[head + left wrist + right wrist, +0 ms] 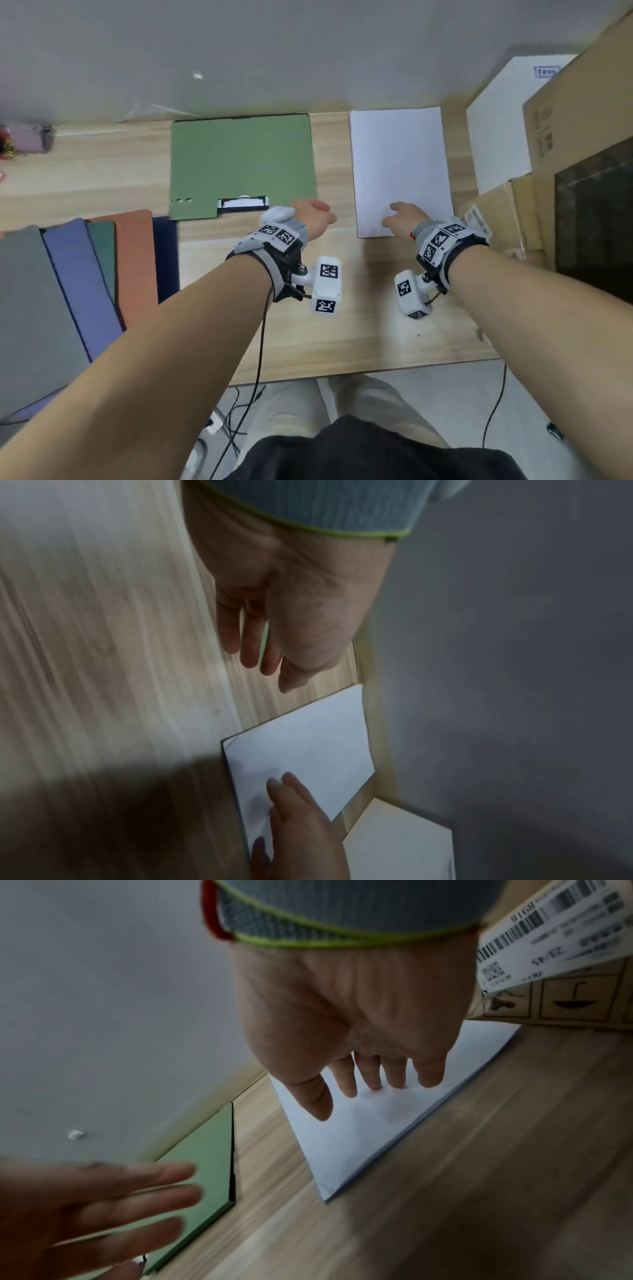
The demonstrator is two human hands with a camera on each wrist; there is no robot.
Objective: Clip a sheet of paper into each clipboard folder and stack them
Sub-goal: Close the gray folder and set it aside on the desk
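A closed green clipboard folder [239, 161] lies flat at the back middle of the wooden table, its clip [243, 202] showing in a cut-out at the near edge. To its right lies a stack of white paper [399, 161]. My left hand [315, 215] hovers by the folder's near right corner, fingers straight and holding nothing [257, 647]. My right hand [400, 214] is on the near part of the paper [359, 1137], and its fingertips [375, 1083] touch the top sheet. The green folder [202, 1164] and the blurred left hand [120, 1204] also show in the right wrist view.
Several more folders, grey [30, 308], blue [82, 284], dark green, orange [135, 260] and navy, lie fanned at the near left. Cardboard boxes [582, 113] and a white box [496, 133] crowd the right side. A grey wall stands behind. The table's front edge [342, 373] is near my body.
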